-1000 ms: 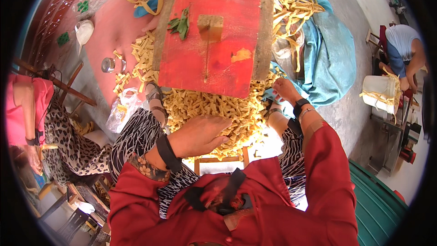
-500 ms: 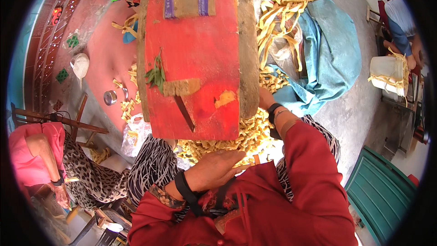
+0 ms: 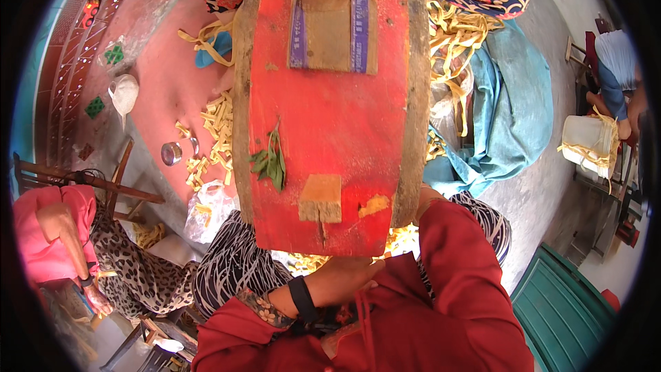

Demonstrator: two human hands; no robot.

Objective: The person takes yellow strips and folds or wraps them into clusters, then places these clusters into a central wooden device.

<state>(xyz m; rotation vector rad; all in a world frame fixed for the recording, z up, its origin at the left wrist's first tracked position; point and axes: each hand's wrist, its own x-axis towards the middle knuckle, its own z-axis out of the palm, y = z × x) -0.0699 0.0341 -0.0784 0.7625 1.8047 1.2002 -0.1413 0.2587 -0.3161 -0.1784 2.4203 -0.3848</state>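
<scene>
My left hand (image 3: 341, 280) is at the near edge of a red-topped wooden bench (image 3: 327, 124), palm inward; its fingers are smeared by motion. Under the bench's right side goes my right hand, with only a bit of skin at the wrist (image 3: 429, 197) showing past the red sleeve; its fingers are hidden. Near the front of the bench top stands a small wooden block (image 3: 321, 198) with a dark slit at its base. Short yellow pieces (image 3: 308, 262) lie heaped below the bench edge, between my knees. A green leafy sprig (image 3: 270, 160) rests left of the block.
Long yellow strips (image 3: 458, 41) and a blue cloth (image 3: 516, 96) lie to the right. More cut pieces (image 3: 219, 131) and a plastic bag (image 3: 208, 210) are on the left floor. Another person in pink (image 3: 58, 227) sits at left; someone sits opposite. A green panel (image 3: 561, 300) stands lower right.
The bench sits lower and further right in view, as my viewpoint has shifted. My left hand has moved slightly right, against the bench edge. My right hand has slipped out of sight beneath it.
</scene>
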